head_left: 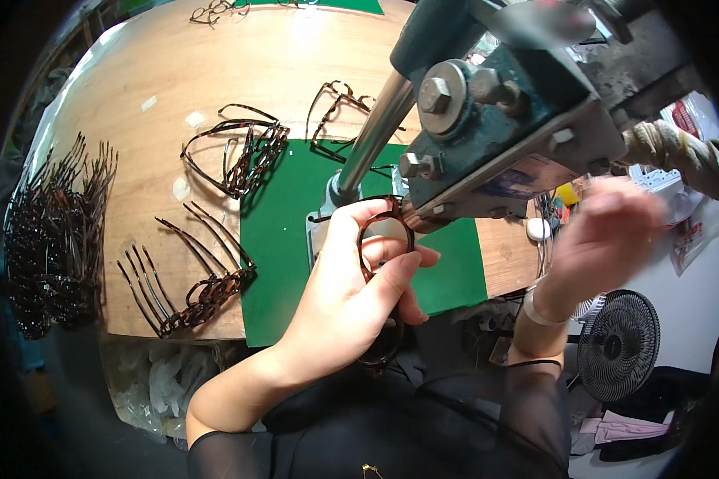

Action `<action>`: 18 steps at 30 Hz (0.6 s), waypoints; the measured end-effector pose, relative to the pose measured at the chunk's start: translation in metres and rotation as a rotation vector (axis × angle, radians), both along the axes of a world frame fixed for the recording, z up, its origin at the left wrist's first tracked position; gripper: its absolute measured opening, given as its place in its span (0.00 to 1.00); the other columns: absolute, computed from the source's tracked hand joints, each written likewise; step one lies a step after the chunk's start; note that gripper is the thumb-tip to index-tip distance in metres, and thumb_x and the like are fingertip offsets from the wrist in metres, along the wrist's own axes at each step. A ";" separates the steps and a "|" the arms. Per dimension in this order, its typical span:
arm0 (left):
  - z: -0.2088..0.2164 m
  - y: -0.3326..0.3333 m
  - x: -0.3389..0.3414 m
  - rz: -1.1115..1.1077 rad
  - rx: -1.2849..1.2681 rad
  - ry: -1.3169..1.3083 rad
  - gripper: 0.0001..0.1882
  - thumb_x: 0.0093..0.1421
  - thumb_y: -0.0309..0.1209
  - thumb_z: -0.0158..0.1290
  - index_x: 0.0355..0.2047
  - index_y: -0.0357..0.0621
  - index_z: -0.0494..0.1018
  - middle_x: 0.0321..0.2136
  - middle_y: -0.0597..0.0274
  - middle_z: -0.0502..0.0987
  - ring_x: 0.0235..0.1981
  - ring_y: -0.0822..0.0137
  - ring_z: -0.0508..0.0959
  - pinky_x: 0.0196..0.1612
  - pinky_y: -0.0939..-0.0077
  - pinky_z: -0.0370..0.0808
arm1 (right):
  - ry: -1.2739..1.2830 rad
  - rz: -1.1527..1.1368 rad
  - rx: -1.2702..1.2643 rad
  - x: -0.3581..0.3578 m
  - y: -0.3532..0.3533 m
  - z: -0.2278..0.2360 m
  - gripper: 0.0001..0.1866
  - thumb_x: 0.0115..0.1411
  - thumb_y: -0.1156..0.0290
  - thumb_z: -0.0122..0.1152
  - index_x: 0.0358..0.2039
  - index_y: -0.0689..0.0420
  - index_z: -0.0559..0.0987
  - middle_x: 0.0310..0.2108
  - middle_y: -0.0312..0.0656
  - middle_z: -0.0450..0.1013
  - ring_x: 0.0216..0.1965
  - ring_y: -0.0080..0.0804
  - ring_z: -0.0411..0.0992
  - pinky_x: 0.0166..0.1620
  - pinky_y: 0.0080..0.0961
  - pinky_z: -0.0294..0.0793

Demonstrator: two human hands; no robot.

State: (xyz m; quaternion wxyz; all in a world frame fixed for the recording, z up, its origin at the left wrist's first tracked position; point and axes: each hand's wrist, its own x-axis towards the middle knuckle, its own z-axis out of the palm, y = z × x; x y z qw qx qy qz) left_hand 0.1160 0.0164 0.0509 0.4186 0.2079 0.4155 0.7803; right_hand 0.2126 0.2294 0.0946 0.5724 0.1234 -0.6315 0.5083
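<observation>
Tortoiseshell eyeglass frame point(385, 239) sat at the centre of the view, pinched in the left hand point(351, 299), whose fingers point(391, 275) were curled closed around one rim and held it up against the nose of the blue-green bench press point(487, 136). At three o'clock the right hand point(603, 239) was raised near the machine's side; it was blurred, so how far its fingers were spread could not be told. Judging by the layout, the work looked partway through: several stacks of similar frames point(208, 291) lay at nine o'clock on the wooden table point(160, 72), another stack point(244, 152) at eleven o'clock by the green mat point(287, 231), and a dense pile point(52, 231) at the far left edge. No bins or trays showed; the frames lay loose on the table.
</observation>
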 end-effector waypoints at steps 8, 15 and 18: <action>0.005 0.006 0.007 0.025 -0.066 -0.046 0.20 0.58 0.23 0.42 0.50 0.38 0.50 0.33 0.51 0.73 0.18 0.77 0.70 0.23 0.82 0.73 | -0.084 0.238 0.220 -0.007 -0.037 0.094 0.10 0.57 0.67 0.48 0.34 0.60 0.67 0.32 0.41 0.64 0.35 0.28 0.61 0.41 0.27 0.59; 0.006 0.009 0.016 0.134 -0.122 0.177 0.20 0.59 0.22 0.41 0.49 0.38 0.47 0.31 0.49 0.72 0.16 0.76 0.67 0.20 0.83 0.70 | 0.050 0.153 0.269 0.018 -0.040 0.073 0.16 0.56 0.63 0.48 0.40 0.61 0.65 0.38 0.43 0.63 0.41 0.32 0.61 0.47 0.31 0.55; 0.003 0.008 0.018 0.113 -0.131 0.167 0.20 0.59 0.22 0.41 0.48 0.36 0.45 0.29 0.52 0.72 0.14 0.76 0.68 0.19 0.84 0.69 | 0.119 0.116 0.284 0.028 -0.043 0.065 0.19 0.56 0.62 0.49 0.43 0.61 0.64 0.40 0.44 0.63 0.43 0.34 0.60 0.49 0.33 0.53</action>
